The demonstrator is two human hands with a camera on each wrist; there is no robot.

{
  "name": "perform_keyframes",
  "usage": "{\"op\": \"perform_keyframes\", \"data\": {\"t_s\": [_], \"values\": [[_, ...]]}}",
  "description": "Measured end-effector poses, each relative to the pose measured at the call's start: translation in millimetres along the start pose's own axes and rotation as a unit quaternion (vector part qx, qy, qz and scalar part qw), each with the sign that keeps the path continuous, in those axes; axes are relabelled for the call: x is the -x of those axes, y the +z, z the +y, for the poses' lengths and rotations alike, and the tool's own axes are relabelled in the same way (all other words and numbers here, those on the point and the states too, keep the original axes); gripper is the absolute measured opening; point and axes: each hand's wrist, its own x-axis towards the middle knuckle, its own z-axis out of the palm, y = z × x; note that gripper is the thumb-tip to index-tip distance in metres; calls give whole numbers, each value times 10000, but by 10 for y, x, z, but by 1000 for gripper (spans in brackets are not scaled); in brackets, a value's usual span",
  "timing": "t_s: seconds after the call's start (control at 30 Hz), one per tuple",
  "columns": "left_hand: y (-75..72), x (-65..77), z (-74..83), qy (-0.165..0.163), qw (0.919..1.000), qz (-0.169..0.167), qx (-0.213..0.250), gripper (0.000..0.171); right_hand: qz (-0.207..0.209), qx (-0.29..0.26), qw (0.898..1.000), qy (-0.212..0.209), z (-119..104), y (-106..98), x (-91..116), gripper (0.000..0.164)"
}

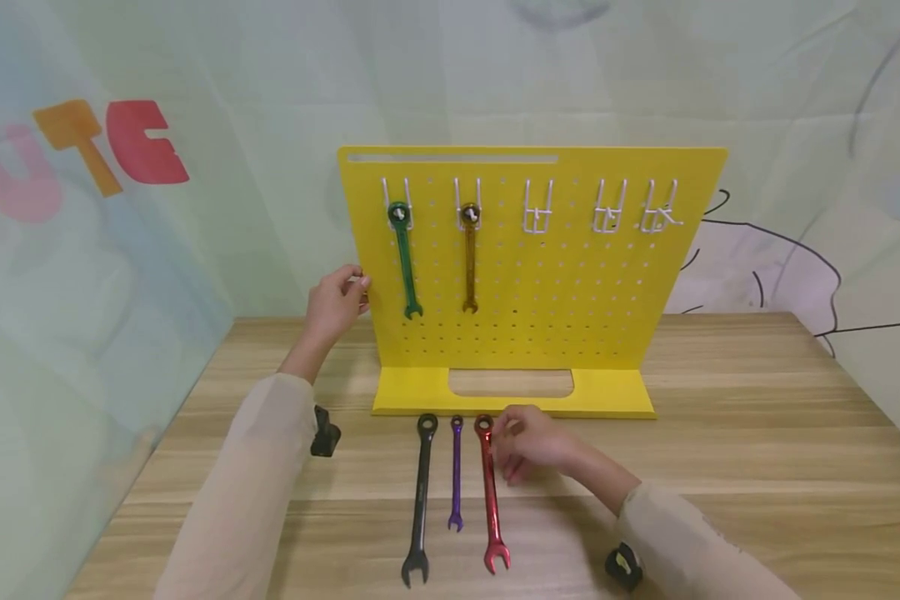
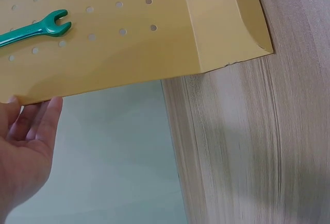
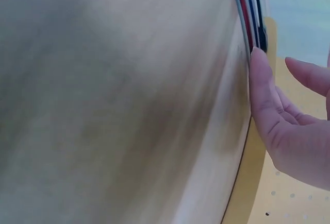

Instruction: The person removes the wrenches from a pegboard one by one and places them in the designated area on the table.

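Observation:
A yellow pegboard (image 1: 570, 292) stands upright on the table, and my left hand (image 1: 335, 302) holds its left edge between thumb and fingers. In the left wrist view, the fingertips (image 2: 55, 102) lie right at that edge. Lower down, my right hand (image 1: 536, 437) is beside the ring end of a red combination wrench (image 1: 491, 500), its thumb and fingers apart. Left of the red one lie a small purple wrench (image 1: 456, 479) and a long black wrench (image 1: 421, 500). A green wrench (image 1: 406, 267) and an amber wrench (image 1: 470, 267) hang by their ring ends on the board.
Three white wire hooks hold no wrench: one near the middle (image 1: 537, 218), one farther right (image 1: 607, 218), and one at the far right (image 1: 658, 218). The board's yellow base (image 1: 412, 392) sits behind the lying wrenches. A printed cloth (image 1: 270, 108) hangs behind the wooden table (image 1: 757, 433).

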Motion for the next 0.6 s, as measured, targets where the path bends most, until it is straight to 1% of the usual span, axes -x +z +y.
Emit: {"op": "perform_keyframes", "data": {"t_s": [0.23,0.4,0.6], "values": [[1,-6,-2,7,10000,13,26,28,327,176,9991,-208,-86,-85,-63,30],[1,-6,-3,18,10000,28,47,30,507,298,9980,-227,-185,-162,-104,37],[1,-11,-3,4,10000,24,37,30,526,224,9980,-275,-359,-284,-145,41]]}}
